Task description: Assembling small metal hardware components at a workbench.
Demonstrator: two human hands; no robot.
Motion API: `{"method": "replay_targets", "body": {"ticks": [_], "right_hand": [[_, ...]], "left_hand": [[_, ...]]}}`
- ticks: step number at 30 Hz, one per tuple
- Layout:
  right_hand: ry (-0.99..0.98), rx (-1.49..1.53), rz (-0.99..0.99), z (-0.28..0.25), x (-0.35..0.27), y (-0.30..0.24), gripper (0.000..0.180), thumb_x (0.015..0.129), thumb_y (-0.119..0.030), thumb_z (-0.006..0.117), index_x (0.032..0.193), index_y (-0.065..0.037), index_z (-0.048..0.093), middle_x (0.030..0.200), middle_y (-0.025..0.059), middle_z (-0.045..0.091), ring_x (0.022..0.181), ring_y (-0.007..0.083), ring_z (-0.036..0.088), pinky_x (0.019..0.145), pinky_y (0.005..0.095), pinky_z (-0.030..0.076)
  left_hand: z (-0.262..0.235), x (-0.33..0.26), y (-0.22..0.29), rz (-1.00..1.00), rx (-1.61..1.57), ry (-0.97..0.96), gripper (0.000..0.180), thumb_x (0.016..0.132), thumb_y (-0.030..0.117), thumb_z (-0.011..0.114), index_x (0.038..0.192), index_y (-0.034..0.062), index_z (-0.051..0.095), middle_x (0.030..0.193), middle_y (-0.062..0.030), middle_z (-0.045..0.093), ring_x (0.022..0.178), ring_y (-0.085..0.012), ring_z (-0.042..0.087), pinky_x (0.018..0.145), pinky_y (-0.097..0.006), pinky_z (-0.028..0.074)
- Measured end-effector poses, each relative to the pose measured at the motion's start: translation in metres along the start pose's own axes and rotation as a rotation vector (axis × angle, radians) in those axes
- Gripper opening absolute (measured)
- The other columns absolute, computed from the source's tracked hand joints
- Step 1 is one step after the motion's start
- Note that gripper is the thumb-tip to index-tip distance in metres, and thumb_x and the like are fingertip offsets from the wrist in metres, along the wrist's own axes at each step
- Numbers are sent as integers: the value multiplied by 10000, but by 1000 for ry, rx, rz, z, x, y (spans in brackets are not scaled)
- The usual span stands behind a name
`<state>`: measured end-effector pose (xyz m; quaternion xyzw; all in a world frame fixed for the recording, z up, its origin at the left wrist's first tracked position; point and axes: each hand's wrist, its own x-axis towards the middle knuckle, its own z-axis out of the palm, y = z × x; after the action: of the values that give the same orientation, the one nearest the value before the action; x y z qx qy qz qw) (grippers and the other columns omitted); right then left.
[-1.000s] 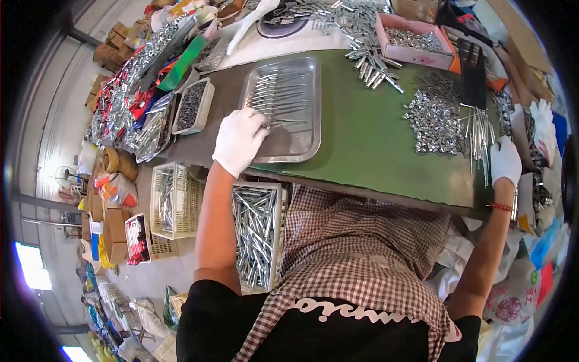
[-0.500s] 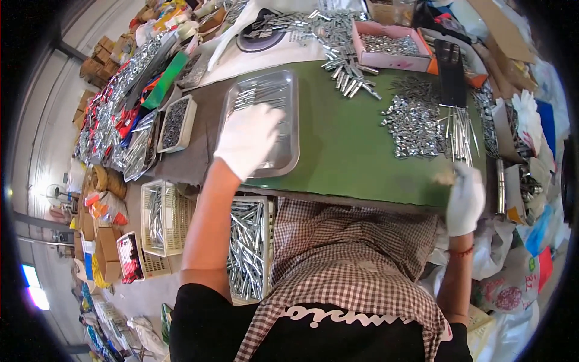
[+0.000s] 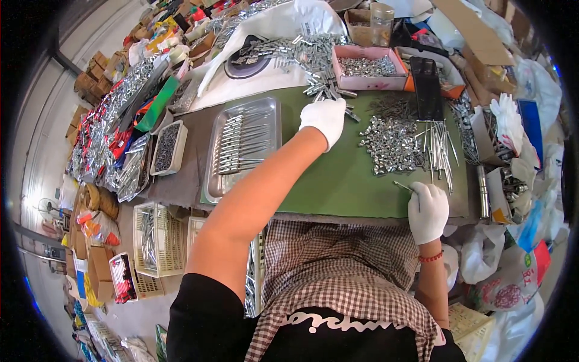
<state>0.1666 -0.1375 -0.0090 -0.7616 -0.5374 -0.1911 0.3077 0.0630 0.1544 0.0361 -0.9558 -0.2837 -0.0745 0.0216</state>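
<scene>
My left hand (image 3: 324, 122), in a white glove, is at the near end of a heap of silvery metal tubes (image 3: 319, 71). Its fingers are closed among the tube ends, and whatever they hold is hidden. Near the table's front edge, my gloved right hand (image 3: 429, 211) pinches a short thin metal rod (image 3: 403, 186) that points up and left. A clear plastic tray (image 3: 265, 154) to the left holds a row of slim rods with thicker metal ends (image 3: 232, 142). Small shiny metal fittings (image 3: 392, 145) lie heaped beyond my right hand, beside several long thin rods (image 3: 439, 154).
A pink box (image 3: 369, 82) of small metal parts stands at the back, by a black flat holder (image 3: 427, 90). Left of the tray sits a white tub (image 3: 179, 154) of dark small parts. Yellowish crates (image 3: 158, 241) stand below at left. Boxes and bags crowd the right side.
My left hand has left the tray and moved right and away to the tube heap. My right hand has shifted left, and the rod in it now shows clearly.
</scene>
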Motion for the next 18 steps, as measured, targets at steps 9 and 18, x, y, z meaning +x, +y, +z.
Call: {"method": "replay_targets", "body": {"ticks": [9,18], "right_hand": [[-72,104,38,-12,0,1,168,798,-23,663,949,-95,674,832,103,629,788,330,599,723,437,464],[-199,171,-6,-25,3,3,162,780,-66,727,926,-133,703,871,56,657,874,296,622,793,412,481]], "left_hand": [[-35,-84,56,261,-439,-204,210,892,189,558,1044,79,650,946,-170,687,907,-364,668,812,-467,534],[1,-138,91,249,-595,122,164,834,132,685,988,106,733,867,-96,649,824,-325,628,756,-441,504]]}}
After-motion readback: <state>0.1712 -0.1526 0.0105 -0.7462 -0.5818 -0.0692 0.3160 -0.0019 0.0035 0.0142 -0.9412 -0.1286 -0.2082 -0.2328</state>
